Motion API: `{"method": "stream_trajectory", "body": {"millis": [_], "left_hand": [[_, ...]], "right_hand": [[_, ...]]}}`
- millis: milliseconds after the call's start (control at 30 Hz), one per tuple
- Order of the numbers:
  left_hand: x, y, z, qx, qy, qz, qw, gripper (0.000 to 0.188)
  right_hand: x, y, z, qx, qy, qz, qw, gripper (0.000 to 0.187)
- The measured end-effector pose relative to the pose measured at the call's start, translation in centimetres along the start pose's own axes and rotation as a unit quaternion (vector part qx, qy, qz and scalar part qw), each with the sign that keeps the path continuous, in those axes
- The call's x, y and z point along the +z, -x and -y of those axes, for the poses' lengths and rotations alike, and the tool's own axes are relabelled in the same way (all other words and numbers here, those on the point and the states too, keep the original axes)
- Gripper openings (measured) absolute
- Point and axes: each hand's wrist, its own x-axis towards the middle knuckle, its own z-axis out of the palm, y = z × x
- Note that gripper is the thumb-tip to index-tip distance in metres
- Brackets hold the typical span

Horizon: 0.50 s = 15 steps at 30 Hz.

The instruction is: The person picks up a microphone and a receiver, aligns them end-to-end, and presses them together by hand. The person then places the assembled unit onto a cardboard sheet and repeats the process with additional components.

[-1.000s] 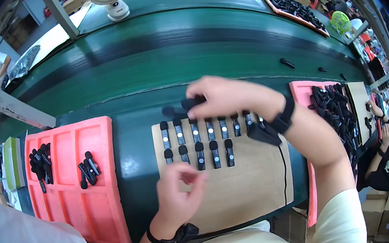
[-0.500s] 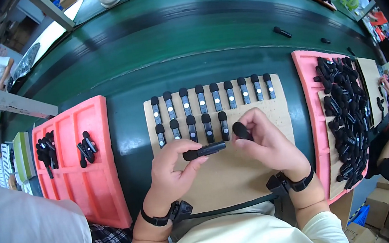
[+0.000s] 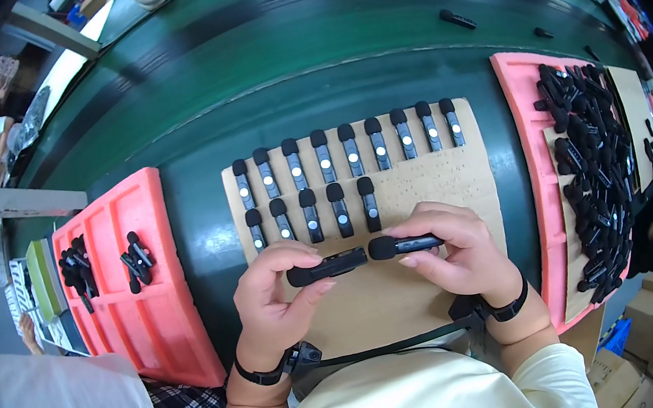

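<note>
Left hand (image 3: 274,304) fingers grasp a slim black plastic stick with rounded cap (image 3: 326,268). Right hand (image 3: 459,257) fingers pinch a second matching black stick (image 3: 398,246). Both lie level, tips nearly meeting, above the tan cork board (image 3: 403,292) on the green desk (image 3: 195,196)

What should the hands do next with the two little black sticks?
Probably set the black piece in the left hand next to the second row on the cork board: that row has fewer pieces than the one above.

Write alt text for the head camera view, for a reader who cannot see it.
A person's left hand and right hand each hold a small black stick-shaped device over a brown board lined with two rows of similar devices, with pink foam trays on either side of a green conveyor belt.
</note>
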Motion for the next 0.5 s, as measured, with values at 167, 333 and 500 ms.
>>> {"method": "stream_trajectory", "body": {"millis": [167,333,500], "left_hand": [[0.09,-0.13,0.13,0.002,0.022,0.010,1.000,0.028],[0.15,-0.59,-0.30,0.027,-0.066,0.015,0.997,0.027],[0.15,-0.33,0.06,0.021,-0.060,0.031,0.997,0.027]], "right_hand": [[0.04,-0.12,-0.54,-0.048,0.011,-0.001,0.999,0.028],[0.30,-0.20,-0.96,-0.090,0.022,-0.036,0.995,0.030],[0.17,-0.14,-0.57,-0.102,0.031,-0.040,0.994,0.031]]}}
